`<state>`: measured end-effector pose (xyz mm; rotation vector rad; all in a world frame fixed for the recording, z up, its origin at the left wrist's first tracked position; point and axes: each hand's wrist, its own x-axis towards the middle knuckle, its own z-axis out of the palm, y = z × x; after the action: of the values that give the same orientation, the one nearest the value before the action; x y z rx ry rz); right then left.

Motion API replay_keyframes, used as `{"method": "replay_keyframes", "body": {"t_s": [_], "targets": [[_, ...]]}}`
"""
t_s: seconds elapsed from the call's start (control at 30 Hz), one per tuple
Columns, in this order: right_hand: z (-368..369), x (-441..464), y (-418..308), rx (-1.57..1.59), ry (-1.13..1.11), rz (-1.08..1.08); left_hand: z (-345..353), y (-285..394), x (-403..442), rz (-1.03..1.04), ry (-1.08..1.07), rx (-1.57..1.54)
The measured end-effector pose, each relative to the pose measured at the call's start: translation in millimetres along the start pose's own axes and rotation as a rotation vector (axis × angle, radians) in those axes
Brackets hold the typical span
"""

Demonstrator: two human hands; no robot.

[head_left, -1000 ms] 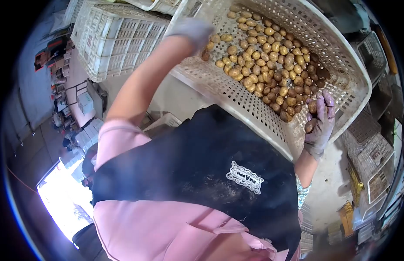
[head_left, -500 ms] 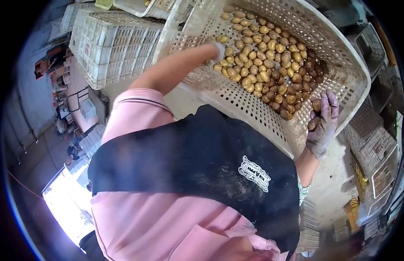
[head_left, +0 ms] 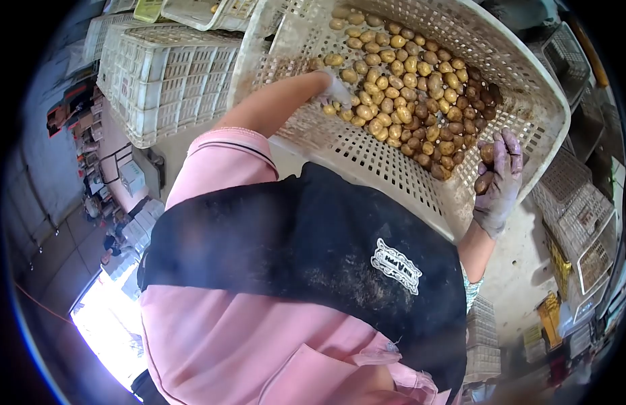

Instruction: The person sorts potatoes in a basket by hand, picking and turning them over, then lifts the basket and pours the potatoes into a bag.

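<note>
Many small yellow-brown potatoes (head_left: 401,88) lie in a large off-white perforated plastic crate (head_left: 394,172). My left hand (head_left: 335,92), in a pale glove, reaches over the near left edge of the pile. Its fingers point down, apart, close to a few yellow potatoes, and part of them is hard to make out. At the right end of the crate my right hand (head_left: 503,185), in a stained glove, is closed around two brown potatoes (head_left: 485,182), held above the crate's end wall. The darker potatoes gather on the right side of the pile.
A stack of white crates (head_left: 171,81) stands to the left. More crates (head_left: 576,196) are piled on the right beside a yellow crate (head_left: 550,312). A dark apron (head_left: 306,236) covers my front. Far left, a person (head_left: 110,250) is near a bright doorway.
My left hand has moved toward me, down to the near left edge of the potatoes. My right hand keeps its two potatoes almost in place. The view has shifted slightly.
</note>
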<state>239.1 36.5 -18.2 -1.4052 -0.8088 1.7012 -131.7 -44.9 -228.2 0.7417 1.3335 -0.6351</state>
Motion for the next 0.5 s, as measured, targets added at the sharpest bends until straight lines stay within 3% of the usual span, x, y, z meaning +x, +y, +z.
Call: {"method": "replay_keyframes", "body": {"t_s": [0.07,0.17,0.23,0.3,0.4,0.43,0.5], "targets": [[3,-1,-2,-0.017,0.0,-0.013,2,21,-30,-0.03,-0.015,0.149],[-4,1,0,-0.056,-0.062,0.008,5,22,-16,0.086,0.037,0.41],[-5,0,0,-0.05,-0.052,0.025,5,31,-44,0.215,-0.095,0.309],[-2,-1,-2,-0.023,-0.035,0.031,5,38,-48,0.332,-0.398,0.031],[1,-2,-3,0.028,-0.013,0.016,9,44,-75,0.348,-0.507,-0.154],[4,-3,-6,0.019,-0.018,0.018,7,53,-94,0.367,-0.486,-0.087],[6,-2,-5,-0.06,-0.049,0.017,10,54,-103,0.596,-0.502,-0.333]]}}
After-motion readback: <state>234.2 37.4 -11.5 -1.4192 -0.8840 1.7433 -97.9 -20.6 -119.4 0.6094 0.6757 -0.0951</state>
